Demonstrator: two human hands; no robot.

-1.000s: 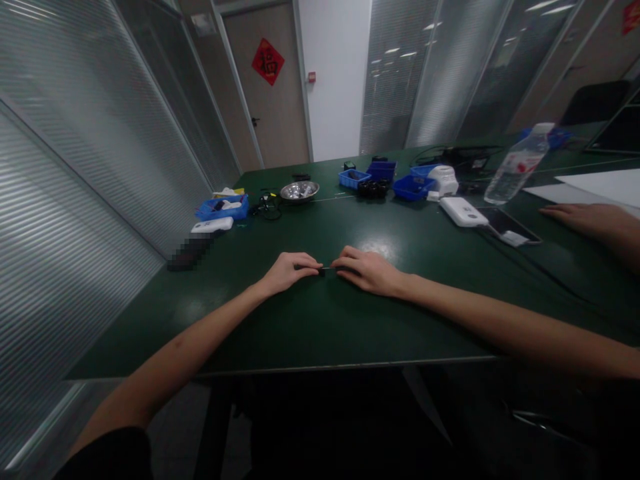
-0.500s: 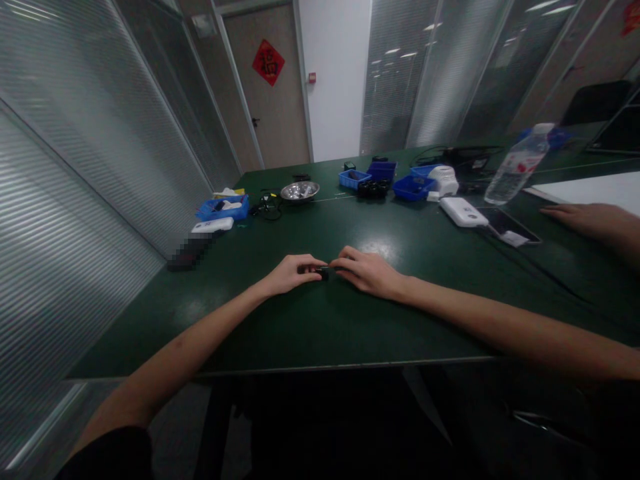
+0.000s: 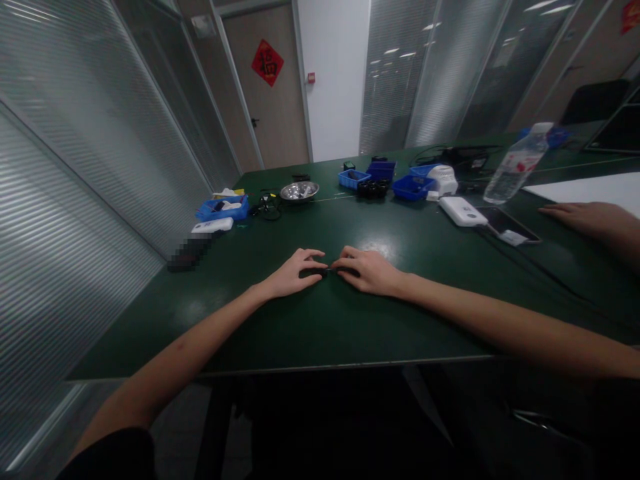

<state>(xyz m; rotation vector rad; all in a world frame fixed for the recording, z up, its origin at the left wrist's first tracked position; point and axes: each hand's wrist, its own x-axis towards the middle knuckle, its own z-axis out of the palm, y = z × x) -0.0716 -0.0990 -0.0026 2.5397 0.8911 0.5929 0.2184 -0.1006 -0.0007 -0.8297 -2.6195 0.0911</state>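
Over the middle of the green table, my two hands face each other. My left hand point(image 3: 290, 273) has its thumb and a finger on either side of a small black part point(image 3: 324, 273), with another finger raised above it. My right hand point(image 3: 370, 272) is closed, fingertips curled around a slim dark object point(image 3: 349, 271); its thin tip points at the black part. The fingers cover much of both pieces, so their exact kinds do not show.
A steel bowl point(image 3: 300, 192) stands beyond my hands, with blue trays point(image 3: 413, 189) to its right. Another blue tray point(image 3: 223, 208) lies left. A water bottle point(image 3: 517, 163), a white device point(image 3: 463, 211) and a phone point(image 3: 509, 225) are right, beside another person's hand point(image 3: 590, 219).
My left hand's upper finger has lifted and spread from the thumb. The black part sits lower between the fingers. My right hand has shifted only slightly.
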